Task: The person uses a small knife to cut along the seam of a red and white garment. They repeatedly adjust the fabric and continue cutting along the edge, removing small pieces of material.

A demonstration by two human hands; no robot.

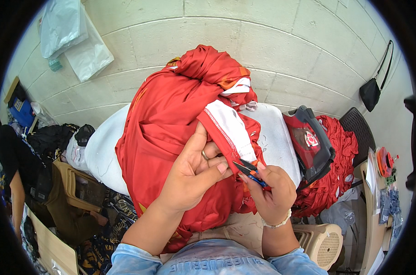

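Observation:
A bulky heap of red satiny fabric (148,128) lies over a white padded surface (102,153) in front of me. My left hand (192,178) grips a red edge with a stitched seam and a white band (228,123), fingers curled behind it and thumb pointing toward the seam. My right hand (274,188) holds small thread snips (255,178) with dark blades and blue handles, their tips at the seam beside my left thumb. Some loose threads hang from the cloth below the snips.
A grey bag with a clear panel (308,160) and more red fabric (336,188) are at right, near a plastic stool (327,243). A black pouch (372,94) and plastic bags (63,36) hang on the walls. At left, another person (11,156) sits beside stools (82,197) and dark fabrics.

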